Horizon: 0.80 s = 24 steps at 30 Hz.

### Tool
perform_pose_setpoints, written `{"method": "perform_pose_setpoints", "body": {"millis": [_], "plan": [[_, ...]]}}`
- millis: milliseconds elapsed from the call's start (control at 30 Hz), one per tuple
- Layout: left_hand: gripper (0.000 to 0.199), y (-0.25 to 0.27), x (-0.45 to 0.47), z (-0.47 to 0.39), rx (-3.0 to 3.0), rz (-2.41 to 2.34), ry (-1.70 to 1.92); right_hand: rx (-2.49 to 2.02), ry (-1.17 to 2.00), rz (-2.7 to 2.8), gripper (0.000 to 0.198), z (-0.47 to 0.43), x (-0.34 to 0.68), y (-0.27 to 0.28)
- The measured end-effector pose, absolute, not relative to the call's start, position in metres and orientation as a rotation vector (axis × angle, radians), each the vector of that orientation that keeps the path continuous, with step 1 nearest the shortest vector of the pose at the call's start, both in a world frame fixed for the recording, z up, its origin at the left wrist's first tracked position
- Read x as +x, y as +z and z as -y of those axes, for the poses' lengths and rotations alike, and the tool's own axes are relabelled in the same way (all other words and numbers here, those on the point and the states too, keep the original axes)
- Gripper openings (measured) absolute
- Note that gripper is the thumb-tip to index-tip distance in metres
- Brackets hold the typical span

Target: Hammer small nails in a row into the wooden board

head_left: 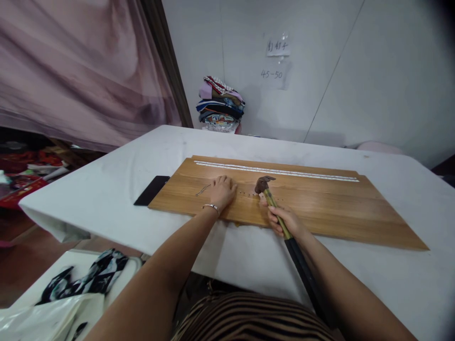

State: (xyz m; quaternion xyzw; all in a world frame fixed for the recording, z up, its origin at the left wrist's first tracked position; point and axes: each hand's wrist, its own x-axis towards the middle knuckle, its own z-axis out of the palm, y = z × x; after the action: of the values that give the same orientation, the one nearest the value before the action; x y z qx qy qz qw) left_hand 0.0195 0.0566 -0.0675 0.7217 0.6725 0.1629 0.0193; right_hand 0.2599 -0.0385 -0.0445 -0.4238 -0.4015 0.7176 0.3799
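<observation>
On the board [337, 199], two strips [277, 171] are laid; over it, a hammer [286, 232] is held; well behind it, clothes [221, 106] are stacked!

White table [117, 175]: spreads beneath and around the left hand [222, 192] and the right hand [286, 220].
Black flat piece [151, 191]: on the tabletop, left of the left hand.
Folded clothes [221, 106]: a mixed-colour stack beyond the left hand, past the table's far edge.
Wall [241, 28]: pale, with seams, facing the hands.
Upper note [277, 51]: handwritten characters, high beyond the right hand.
Lower note [275, 81]: reads "45-50", just below.
Pink curtain [81, 61]: hangs far left of the left hand.
Patterned cloth [103, 274]: black and white, below and left of the left hand.
White bag [60, 317]: nearer the wearer, beside that cloth.
</observation>
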Motion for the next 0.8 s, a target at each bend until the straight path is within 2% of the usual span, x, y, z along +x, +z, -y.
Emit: {"method": "perform_pose_setpoints", "body": {"millis": [533, 800], "plan": [[0.027, -0.0688, 0.0195, -0.0578, 2.254, -2.116, 0.461, -1.070, 1.831, 1.031, 0.052, 0.0378, 0.2600, -0.0490], [0.026, -0.0672, 0.0204, -0.0571, 2.242, -2.122, 0.455, -1.126, 1.825, 1.004, 0.058, 0.0383, 0.2575, -0.0464]]}}
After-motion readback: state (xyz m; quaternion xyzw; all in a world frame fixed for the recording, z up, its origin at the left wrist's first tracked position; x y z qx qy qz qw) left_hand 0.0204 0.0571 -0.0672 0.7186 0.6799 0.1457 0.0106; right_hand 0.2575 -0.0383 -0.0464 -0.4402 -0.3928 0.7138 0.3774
